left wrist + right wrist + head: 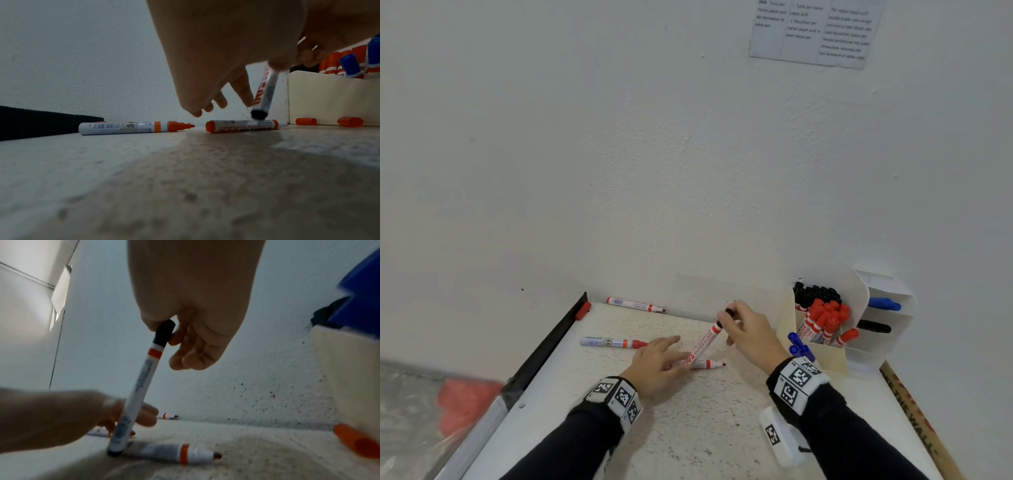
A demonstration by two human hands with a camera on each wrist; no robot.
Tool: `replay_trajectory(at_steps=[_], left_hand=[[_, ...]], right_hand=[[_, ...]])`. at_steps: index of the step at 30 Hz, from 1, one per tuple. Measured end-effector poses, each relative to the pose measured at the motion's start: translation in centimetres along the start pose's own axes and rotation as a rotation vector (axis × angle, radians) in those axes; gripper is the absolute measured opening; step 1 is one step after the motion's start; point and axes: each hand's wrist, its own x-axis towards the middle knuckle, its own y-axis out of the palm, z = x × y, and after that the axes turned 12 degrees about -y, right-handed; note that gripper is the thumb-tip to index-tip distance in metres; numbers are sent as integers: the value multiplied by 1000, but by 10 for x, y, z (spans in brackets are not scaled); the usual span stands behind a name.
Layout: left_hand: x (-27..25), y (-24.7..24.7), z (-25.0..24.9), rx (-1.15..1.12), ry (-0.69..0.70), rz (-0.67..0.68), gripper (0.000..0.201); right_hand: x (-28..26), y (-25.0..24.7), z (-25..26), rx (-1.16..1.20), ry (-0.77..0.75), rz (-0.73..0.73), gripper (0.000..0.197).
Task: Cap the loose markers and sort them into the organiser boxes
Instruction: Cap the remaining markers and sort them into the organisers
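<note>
Head view: right hand (751,334) pinches the black cap end of a marker (703,344), which slants down toward the table (722,428); left hand (657,365) is spread flat with fingers straight, holding nothing, just beside the marker's lower end and over an uncapped marker (710,364). Two more uncapped ones lie left (613,342) and by the wall (635,304); the organiser (822,356) at right is already packed with red, black and blue markers. Left wrist view: the held marker's black tail touches the lying marker (242,126) — risk is it nudges that one and it rolls, wet tip dragging ink on the table. Two loose orange caps (306,121) sit against the box. Right wrist view: thumb and fingers (185,353) curl on the cap only — a black cap on an orange-banded barrel looks like a colour mismatch, likely a wrong sort; a cap-only hold could also pull the cap off and drop the barrel.
</note>
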Motion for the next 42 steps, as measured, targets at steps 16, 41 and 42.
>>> replay_trajectory(at_steps=[16, 41, 42], left_hand=[[-5, 10, -34, -14, -79, -121, 34], [-1, 11, -45, -413, -166, -261, 31], [-1, 11, -45, -417, -172, -263, 31]], right_hand=[[-62, -165, -5, -381, -59, -677, 22], [-42, -164, 2, -407, -414, -736, 26], [-31, -161, 2, -389, -345, -710, 21]])
